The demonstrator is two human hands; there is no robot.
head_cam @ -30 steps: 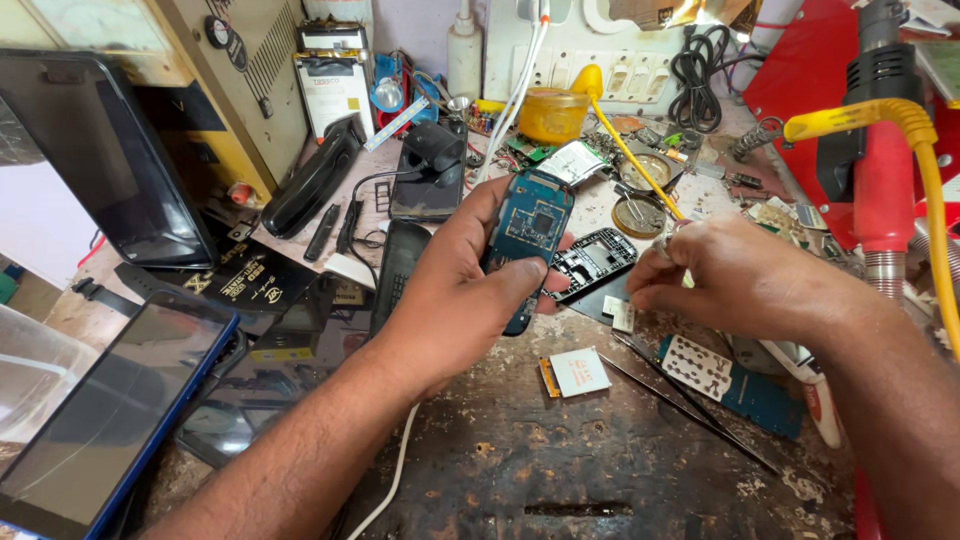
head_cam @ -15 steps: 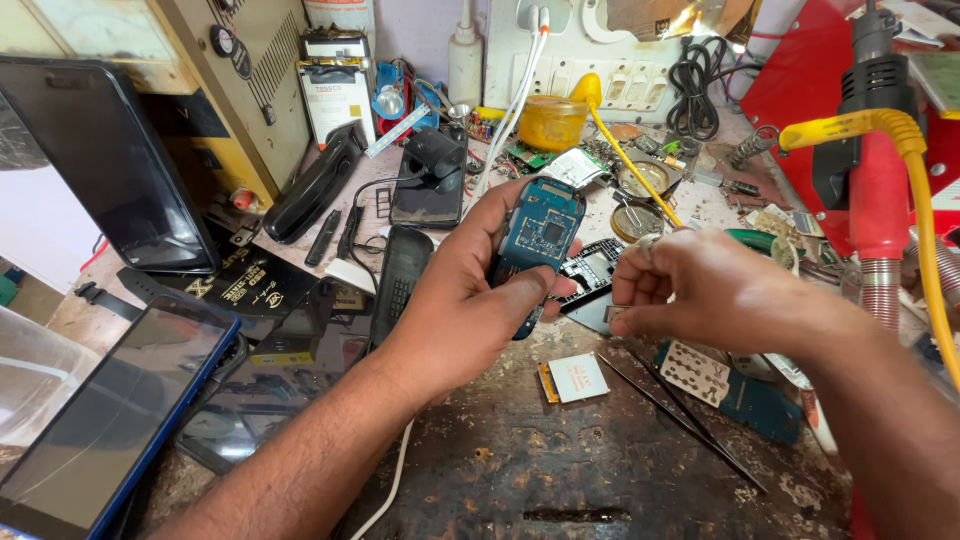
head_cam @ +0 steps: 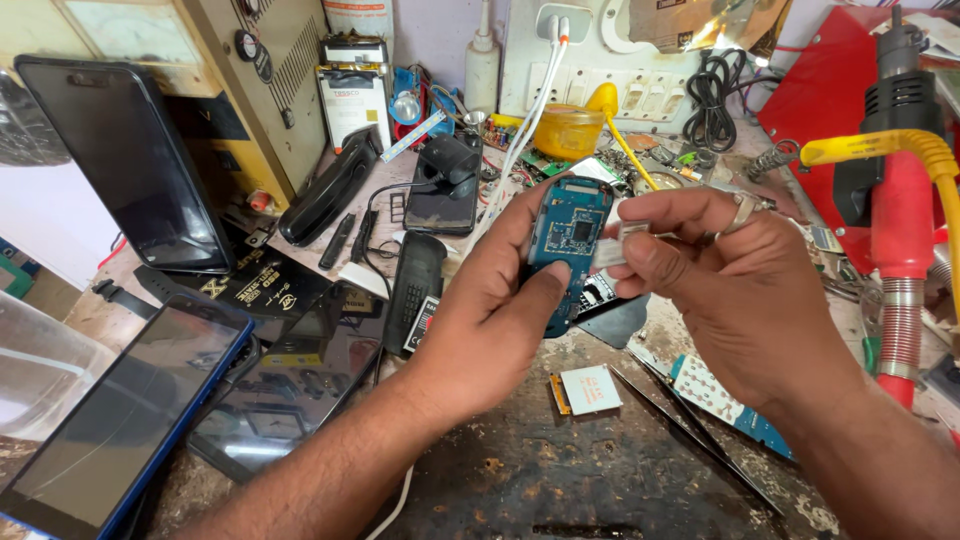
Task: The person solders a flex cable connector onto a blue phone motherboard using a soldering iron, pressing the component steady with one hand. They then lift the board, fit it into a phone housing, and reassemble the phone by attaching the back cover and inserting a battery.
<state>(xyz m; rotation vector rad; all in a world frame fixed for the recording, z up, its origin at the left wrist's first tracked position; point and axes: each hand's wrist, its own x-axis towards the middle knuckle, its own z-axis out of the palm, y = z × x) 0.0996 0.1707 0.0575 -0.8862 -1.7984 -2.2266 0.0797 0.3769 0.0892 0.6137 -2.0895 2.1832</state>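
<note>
Left hand (head_cam: 500, 310) clamps the blue board (head_cam: 565, 245) by its edges, thumb across the lower face, fingers behind; board upright, chips facing the camera, held above the bench at centre frame. Right hand (head_cam: 740, 290) is pinched shut on a small pale part (head_cam: 612, 250) touching the board's 3 o'clock edge; what the part is, too small to tell.

To do this well, my read: keep the grip on the board edges only, off the chips, brace the two hands against each other, and feed the part square to the edge rather than at an angle. Forcing it risks bending contacts.

Outward: white square part (head_cam: 590, 388) on the bench at 6 o'clock of the board, tweezers (head_cam: 690, 425) at 5 o'clock, black keypad phone (head_cam: 415, 290) at 9 o'clock.

Containers: yellow tub (head_cam: 568, 130) at 12 o'clock, contents look amber, can't tell more. Clear bin (head_cam: 40, 370) far at 9 o'clock, nothing visible inside from here.
</note>
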